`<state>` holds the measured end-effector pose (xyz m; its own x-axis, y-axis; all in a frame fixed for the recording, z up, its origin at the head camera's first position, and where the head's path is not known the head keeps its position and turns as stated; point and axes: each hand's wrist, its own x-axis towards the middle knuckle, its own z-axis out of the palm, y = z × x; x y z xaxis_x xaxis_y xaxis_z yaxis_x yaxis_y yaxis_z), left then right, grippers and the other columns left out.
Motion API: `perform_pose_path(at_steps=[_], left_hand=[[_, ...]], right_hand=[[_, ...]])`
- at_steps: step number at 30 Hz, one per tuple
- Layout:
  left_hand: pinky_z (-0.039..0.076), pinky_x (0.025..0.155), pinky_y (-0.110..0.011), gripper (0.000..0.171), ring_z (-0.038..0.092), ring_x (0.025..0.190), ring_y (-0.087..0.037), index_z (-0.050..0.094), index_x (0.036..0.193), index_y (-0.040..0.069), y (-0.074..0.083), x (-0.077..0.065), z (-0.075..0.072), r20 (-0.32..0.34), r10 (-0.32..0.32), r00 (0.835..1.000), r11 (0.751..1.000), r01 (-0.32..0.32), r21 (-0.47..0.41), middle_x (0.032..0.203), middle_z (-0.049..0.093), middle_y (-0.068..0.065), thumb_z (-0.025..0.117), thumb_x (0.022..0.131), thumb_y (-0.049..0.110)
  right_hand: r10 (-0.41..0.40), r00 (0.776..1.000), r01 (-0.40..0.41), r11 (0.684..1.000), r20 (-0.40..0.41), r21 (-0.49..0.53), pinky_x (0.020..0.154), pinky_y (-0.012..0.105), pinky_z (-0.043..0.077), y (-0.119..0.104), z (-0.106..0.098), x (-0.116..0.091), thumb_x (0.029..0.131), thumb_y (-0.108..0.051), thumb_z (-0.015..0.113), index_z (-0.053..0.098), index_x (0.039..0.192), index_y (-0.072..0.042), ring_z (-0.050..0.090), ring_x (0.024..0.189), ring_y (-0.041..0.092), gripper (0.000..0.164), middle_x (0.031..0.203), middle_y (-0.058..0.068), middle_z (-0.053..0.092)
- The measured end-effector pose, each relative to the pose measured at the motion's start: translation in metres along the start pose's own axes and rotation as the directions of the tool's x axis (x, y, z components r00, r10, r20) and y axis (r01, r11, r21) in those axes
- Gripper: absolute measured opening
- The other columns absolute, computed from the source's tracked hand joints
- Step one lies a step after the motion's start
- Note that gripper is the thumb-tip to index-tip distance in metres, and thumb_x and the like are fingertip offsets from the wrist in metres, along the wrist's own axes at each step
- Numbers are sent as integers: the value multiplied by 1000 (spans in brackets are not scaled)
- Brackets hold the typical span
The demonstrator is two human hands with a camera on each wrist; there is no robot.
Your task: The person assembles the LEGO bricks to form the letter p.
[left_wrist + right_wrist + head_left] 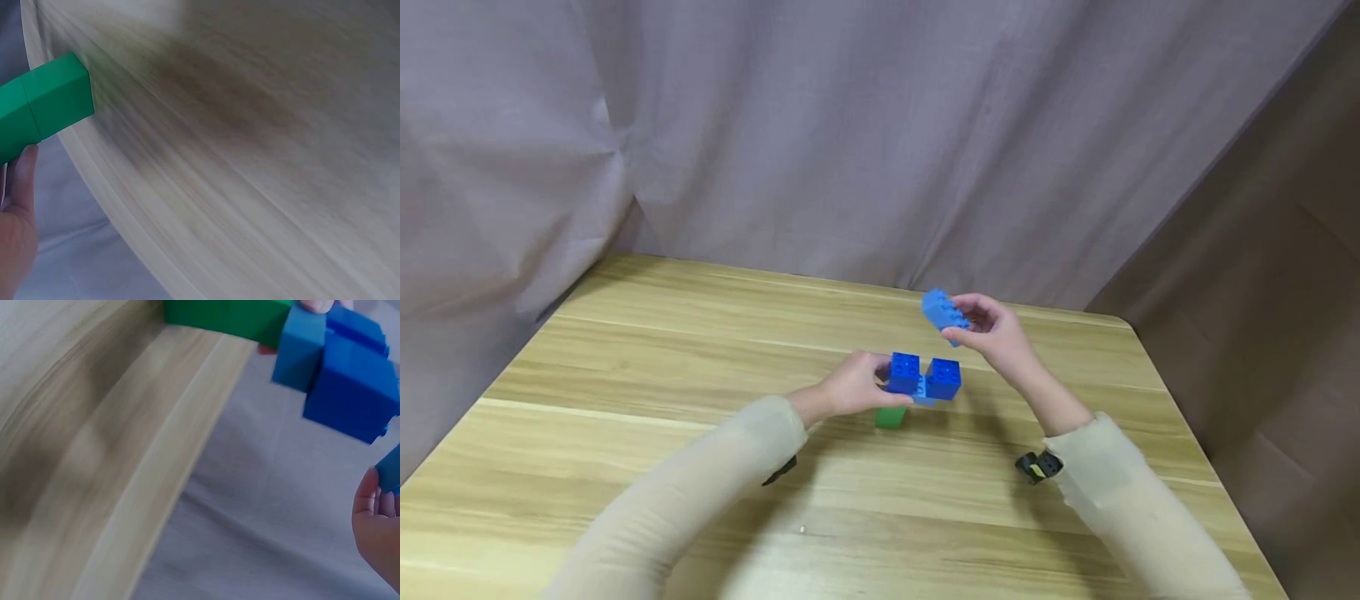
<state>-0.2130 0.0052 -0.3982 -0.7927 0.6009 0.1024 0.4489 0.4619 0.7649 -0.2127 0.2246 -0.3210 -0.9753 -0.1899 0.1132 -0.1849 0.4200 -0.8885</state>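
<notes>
My left hand point(854, 385) grips a small block tower point(922, 382): blue bricks on top of a green brick point(891, 417) that stands on the wooden table point(625, 367). The green brick point(45, 107) also fills the upper left of the left wrist view, above my palm point(15, 237). My right hand point(992, 329) holds a separate blue brick point(943, 312) in the air, up and to the right of the tower, tilted. In the right wrist view the blue bricks point(340, 369) and the green brick point(228, 315) show at the top.
A grey curtain point(880, 133) hangs behind the table and on both sides. The table's far edge point(850, 287) runs just behind the hands. Bare wood lies to the left and in front.
</notes>
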Motion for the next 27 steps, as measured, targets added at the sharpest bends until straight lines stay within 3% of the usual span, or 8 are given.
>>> perform_pose_path(at_steps=[9,16,27], left_hand=[[53,79,-22,40,65,87,-9,66,108,8,1,2,2,12,-3,1000,1000,3,-8,99,72,-4,75,78,33],[54,75,-20,40,65,85,-10,67,106,8,1,1,0,10,1,1000,1000,-1,-9,97,72,-5,75,78,35],[53,79,-20,47,66,89,-10,64,115,7,1,1,1,22,-7,1000,1000,7,7,102,71,-5,74,79,35]], right_hand=[[-56,994,72,982,90,-177,74,17,51,-11,5,-15,81,-14,72,59,117,1,57,87,13,41,108,19,63],[-53,990,84,968,132,-237,75,23,50,-11,11,-19,80,-16,74,61,115,0,57,88,21,40,105,17,65],[-119,977,171,934,178,-315,71,25,47,-14,18,-22,77,-16,76,65,111,-2,55,83,18,39,101,12,68]])
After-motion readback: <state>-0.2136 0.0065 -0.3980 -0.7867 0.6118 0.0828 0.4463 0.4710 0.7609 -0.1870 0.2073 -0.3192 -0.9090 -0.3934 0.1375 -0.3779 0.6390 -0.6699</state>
